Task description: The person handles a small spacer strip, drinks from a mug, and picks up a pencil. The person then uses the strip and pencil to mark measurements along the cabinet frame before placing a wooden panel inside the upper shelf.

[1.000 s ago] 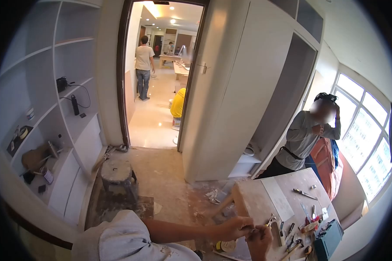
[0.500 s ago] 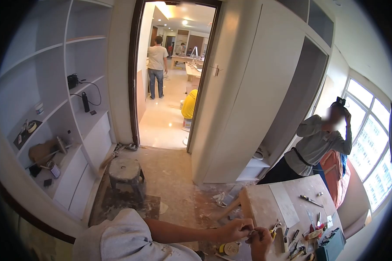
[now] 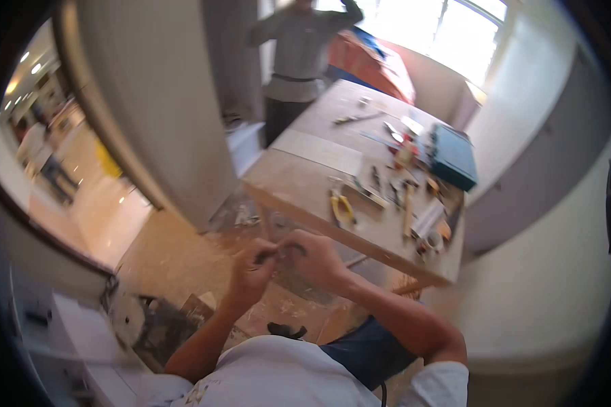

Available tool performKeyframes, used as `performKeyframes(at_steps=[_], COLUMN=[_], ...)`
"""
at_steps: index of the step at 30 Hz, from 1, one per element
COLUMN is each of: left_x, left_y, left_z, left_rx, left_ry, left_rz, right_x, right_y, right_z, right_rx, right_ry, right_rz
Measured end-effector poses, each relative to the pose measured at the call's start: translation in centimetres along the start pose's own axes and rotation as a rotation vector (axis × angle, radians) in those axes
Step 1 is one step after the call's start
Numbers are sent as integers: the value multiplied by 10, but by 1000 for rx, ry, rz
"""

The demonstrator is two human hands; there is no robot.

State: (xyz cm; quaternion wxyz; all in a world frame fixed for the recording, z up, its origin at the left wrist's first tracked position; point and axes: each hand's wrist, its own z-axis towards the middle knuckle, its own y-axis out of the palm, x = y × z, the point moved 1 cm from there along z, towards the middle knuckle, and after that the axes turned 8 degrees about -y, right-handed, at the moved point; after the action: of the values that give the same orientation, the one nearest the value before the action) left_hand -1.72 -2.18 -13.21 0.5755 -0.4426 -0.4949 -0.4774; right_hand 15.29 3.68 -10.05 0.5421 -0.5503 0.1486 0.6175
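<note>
Both of my hands meet in front of my chest, short of the table's near edge. The fingers of my left hand (image 3: 250,275) are bent and pressed together, close to the fingertips of my right hand (image 3: 309,258), which are curled in as well. Whatever lies between them is too small and blurred to make out. Beyond my hands is the wooden table (image 3: 285,178). Yellow-handled pliers (image 3: 343,207) lie near its edge, with a pale flat strip (image 3: 321,152) behind them. A teal toolbox (image 3: 453,157) stands at the table's right side, beside several scattered hand tools.
Another person in a grey shirt (image 3: 300,47) stands behind the table, arms raised. An orange-red covering (image 3: 373,64) lies below the window. A doorway at left shows a person in a light shirt (image 3: 35,144). A round stool (image 3: 129,317) stands at lower left.
The view has swung right and down, bringing the table to the middle and the doorway to the far left. My hands stay together, and both forearms now show.
</note>
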Motion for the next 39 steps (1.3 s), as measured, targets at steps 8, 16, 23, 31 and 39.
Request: performKeyframes(at_steps=[8, 16, 23, 31, 39], left_x=[1, 1, -11, 231, 559], left_y=[15, 13, 6, -61, -162], left_z=[3, 19, 30, 86, 276], left_rx=[-83, -273, -318, 281, 534], left_ry=[-57, -189, -279, 565, 753], left_rz=[-3, -91, -105, 306, 386], right_x=[-3, -8, 8, 12, 30], right_y=[-20, -32, -35, -33, -27], right_z=[-14, -16, -8, 2, 6], right_rx=[-21, 26, -108, 108, 30], right_ry=[82, -68, -97, -43, 99], right_rz=[44, -72, -165, 254, 259])
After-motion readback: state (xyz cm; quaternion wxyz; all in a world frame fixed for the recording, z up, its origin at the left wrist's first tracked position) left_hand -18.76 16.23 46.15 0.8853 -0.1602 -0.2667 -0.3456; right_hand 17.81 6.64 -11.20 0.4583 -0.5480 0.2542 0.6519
